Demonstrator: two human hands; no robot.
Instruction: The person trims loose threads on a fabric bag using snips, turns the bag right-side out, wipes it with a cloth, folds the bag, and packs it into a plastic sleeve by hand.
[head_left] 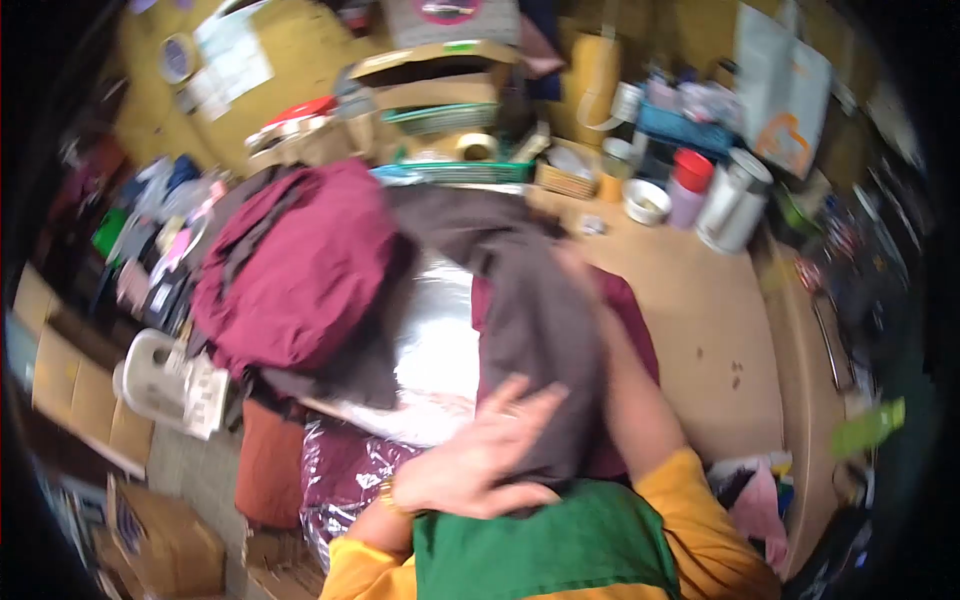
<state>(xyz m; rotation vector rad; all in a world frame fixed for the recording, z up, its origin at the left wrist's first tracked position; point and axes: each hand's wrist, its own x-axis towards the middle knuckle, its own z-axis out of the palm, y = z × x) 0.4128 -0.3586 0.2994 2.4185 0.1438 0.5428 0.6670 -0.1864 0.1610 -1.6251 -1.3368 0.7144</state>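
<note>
My left hand (490,445) lies with its fingers spread on the near end of a dark grey-brown cloth piece (540,340). That cloth runs from the back of the work surface down toward my green apron, over a maroon piece of fabric (628,310). Farther up, my right hand (577,268) is at the right edge of the dark cloth, its fingers blurred and partly hidden. A bundled maroon and dark garment (310,265) lies to the left. Between the bundle and the cloth, a shiny silver sheet (440,340) covers part of the surface.
Behind the cloth stand green baskets (460,172), a white bowl (647,203), a red-capped bottle (689,185) and a metal flask (735,205). Brown board (720,310) covers the right side. A white plastic basket (155,375) and cardboard boxes (170,535) are at the left.
</note>
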